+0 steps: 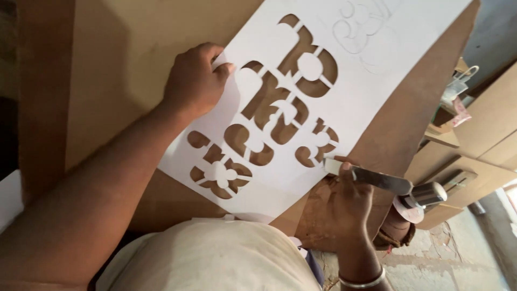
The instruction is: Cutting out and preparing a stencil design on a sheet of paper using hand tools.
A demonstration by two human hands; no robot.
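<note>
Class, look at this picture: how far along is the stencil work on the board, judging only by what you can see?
Done: the white paper stencil with cut-out shapes lies flat on the brown fibreboard panel. In hand: the left hand presses its edge down, while the right hand holds a metal-handled marking tool at the lower edge. Left: the board inside the cut-outs looks bare.

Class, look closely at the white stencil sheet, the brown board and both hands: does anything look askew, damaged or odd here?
Nothing looks damaged. The white stencil sheet lies at a slant across the brown board, pressed flat by the left hand.
</note>
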